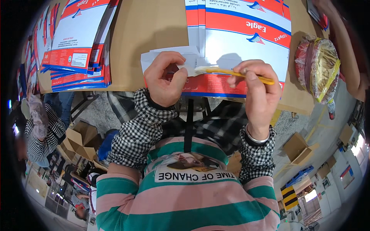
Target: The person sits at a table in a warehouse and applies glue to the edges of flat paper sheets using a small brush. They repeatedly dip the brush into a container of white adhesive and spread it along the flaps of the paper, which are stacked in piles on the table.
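Over the table's near edge, my left hand point(165, 79) is closed, its thumb and forefinger pinching a thin white flap point(190, 71) on a flat printed carton. My right hand point(260, 82) grips a slim yellow-handled brush point(221, 71), its pale tip pointing left and close to that flap. Whether the tip touches it, I cannot tell. Beneath both hands lie flat red, white and blue cartons point(227, 85), overlapping and reaching away across the table. Part of the white panel near my left hand is hidden by the fingers.
On the brown table point(150, 25), a stack of similar flat cartons point(73, 38) stands at the left. At the right lies a round bundle wrapped in clear film and yellow tape point(320, 69). Another person's arm point(343, 50) is beyond it. Open cardboard boxes point(83, 140) sit on the floor.
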A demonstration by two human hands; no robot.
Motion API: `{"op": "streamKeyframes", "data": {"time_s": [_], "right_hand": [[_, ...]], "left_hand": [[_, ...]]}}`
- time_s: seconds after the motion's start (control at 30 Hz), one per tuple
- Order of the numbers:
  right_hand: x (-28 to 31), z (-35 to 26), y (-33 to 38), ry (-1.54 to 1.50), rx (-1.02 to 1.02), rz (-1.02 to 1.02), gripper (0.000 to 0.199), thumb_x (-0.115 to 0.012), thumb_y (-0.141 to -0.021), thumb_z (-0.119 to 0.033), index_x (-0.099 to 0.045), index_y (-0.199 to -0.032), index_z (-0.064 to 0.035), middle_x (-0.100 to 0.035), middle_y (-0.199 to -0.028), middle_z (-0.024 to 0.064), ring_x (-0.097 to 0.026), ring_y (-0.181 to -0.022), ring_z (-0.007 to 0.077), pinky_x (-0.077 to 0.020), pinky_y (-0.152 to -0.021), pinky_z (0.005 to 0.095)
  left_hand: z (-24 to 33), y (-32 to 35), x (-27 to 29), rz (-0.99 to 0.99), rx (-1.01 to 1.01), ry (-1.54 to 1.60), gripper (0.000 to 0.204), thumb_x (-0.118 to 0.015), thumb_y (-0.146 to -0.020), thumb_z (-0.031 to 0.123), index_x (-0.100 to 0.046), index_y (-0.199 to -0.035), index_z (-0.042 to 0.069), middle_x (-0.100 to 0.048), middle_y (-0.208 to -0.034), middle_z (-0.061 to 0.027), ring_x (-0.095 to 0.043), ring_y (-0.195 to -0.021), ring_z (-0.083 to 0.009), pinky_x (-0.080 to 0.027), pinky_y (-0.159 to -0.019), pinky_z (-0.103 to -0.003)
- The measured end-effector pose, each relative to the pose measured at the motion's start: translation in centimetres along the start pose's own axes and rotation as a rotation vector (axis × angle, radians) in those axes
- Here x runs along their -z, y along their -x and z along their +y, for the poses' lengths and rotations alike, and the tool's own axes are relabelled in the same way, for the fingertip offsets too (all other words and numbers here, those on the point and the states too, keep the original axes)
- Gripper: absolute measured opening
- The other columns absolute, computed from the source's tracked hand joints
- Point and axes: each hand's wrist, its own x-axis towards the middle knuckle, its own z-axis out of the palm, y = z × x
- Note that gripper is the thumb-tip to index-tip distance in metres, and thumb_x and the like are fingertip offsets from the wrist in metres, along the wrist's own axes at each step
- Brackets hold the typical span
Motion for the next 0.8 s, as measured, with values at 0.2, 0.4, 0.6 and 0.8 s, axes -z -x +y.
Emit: {"op": "streamKeyframes", "data": {"time_s": [0.2, 0.4, 0.6, 0.8], "right_hand": [[0.6, -0.7, 0.1, 0.088, -0.037, -0.075, 0.006, -0.046, -0.086, 0.005, -0.052, -0.087, 0.0045, -0.057, -0.089, 0.0108, -0.058, -0.073, 0.013, -0.0483, -0.064, 0.0249], [0.3, -0.9, 0.1, 0.138, -0.014, -0.142, 0.006, -0.046, -0.085, 0.006, -0.052, -0.088, 0.0047, -0.056, -0.088, 0.0103, -0.057, -0.073, 0.0125, -0.0472, -0.066, 0.0239], [-0.1, -0.9, -0.1, 0.131, -0.001, -0.169, 0.006, -0.047, -0.084, 0.006, -0.052, -0.086, 0.0044, -0.056, -0.089, 0.0104, -0.056, -0.074, 0.0128, -0.0455, -0.067, 0.024], [-0.8, -1.6, -0.3, 0.14, 0.01, -0.102, 0.007, -0.047, -0.082, 0.007, -0.052, -0.086, 0.0041, -0.056, -0.086, 0.0112, -0.054, -0.073, 0.0124, -0.0448, -0.067, 0.0244]], "left_hand": [[0.0, 0.2, 0.1, -0.002, 0.0, -0.009, 0.018, -0.052, -0.073, -0.008, -0.054, -0.091, -0.005, -0.055, -0.097, -0.0105, -0.052, -0.081, -0.0119, -0.041, -0.072, -0.022], [-0.2, 0.1, 0.3, -0.014, -0.042, -0.044, 0.017, -0.053, -0.074, -0.006, -0.054, -0.091, -0.005, -0.055, -0.097, -0.0099, -0.052, -0.079, -0.0101, -0.041, -0.069, -0.021], [-0.4, 0.1, 0.4, -0.006, -0.056, -0.055, 0.018, -0.054, -0.073, -0.006, -0.054, -0.091, -0.004, -0.056, -0.097, -0.01, -0.052, -0.078, -0.0093, -0.041, -0.067, -0.02], [-0.2, 0.2, 0.3, 0.007, -0.056, -0.024, 0.017, -0.054, -0.073, -0.006, -0.054, -0.09, -0.004, -0.056, -0.098, -0.0098, -0.052, -0.077, -0.0095, -0.041, -0.068, -0.02]]}}
